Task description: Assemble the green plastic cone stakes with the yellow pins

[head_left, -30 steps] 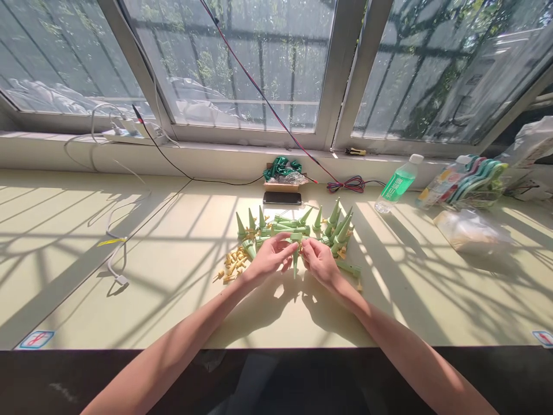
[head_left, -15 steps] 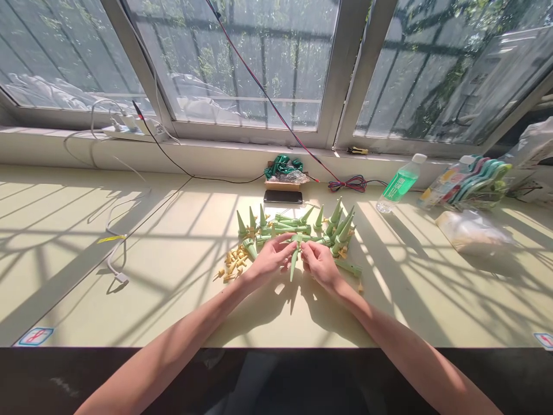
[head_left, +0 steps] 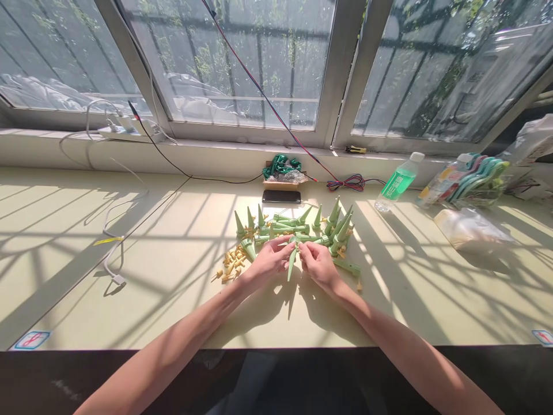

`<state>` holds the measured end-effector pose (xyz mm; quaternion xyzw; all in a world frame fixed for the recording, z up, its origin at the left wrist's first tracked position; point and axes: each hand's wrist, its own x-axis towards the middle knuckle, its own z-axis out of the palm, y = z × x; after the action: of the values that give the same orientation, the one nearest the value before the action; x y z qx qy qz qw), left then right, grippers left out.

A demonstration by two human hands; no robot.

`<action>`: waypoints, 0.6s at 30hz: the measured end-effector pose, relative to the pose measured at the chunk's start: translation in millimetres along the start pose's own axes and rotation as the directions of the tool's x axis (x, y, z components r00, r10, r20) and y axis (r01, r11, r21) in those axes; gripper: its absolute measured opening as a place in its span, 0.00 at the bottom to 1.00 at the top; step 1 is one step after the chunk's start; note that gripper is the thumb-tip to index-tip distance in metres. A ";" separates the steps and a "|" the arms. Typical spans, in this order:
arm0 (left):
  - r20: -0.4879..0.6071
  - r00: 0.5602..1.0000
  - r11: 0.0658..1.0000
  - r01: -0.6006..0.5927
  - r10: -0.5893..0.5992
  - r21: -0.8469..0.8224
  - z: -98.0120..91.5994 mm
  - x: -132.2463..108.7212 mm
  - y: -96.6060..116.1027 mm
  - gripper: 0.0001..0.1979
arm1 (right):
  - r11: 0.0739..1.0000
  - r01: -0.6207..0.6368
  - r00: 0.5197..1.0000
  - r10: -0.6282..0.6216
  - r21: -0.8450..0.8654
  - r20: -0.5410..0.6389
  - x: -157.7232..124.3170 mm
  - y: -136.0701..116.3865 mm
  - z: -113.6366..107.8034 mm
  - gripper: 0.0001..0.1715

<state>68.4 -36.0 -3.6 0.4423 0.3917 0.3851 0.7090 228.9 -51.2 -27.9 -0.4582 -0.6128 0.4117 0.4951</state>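
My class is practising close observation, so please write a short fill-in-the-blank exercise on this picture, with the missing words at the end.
1. The pointed plastic piece in the left hand is ____ in colour.
2. The heap of small yellow plastic pegs lies nearer the ____ hand.
3. The clear-and-green plastic bottle has a ____ cap.
4. The coiled dark-and-red cable lies to the ____ of the flat black phone.

Missing words: green; left; white; right.
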 end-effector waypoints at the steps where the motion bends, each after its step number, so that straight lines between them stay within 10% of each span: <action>1: -0.002 1.000 1.000 0.003 -0.003 0.002 0.1 -0.4 0.4 0.33 | 1.000 0.007 1.000 -0.007 -0.001 0.004 0.0 0.1 -0.1 0.28; 18: -0.064 0.997 0.998 0.036 -0.040 -0.053 -0.6 0.6 -1.4 0.34 | 0.983 0.082 0.997 -0.081 -0.162 0.015 -1.6 -8.3 -3.7 0.24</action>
<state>68.3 -35.7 -5.3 0.4034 0.4128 0.3957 0.7144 231.3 -54.6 -19.7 -0.4700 -0.6646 0.3416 0.4698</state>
